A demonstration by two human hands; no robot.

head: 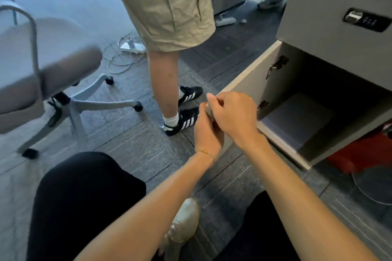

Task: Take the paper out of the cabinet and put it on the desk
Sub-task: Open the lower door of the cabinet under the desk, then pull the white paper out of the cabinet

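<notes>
2 hands grip open cabinet door edge; paper inside cabinet

Quick count: one cabinet with one open door, two hinges on it, and one stack of paper inside. One combination lock up on the right. One office chair on the left. Two hands, left hand and right hand. One bracelet. Two black striped sneakers on the standing person.
</notes>
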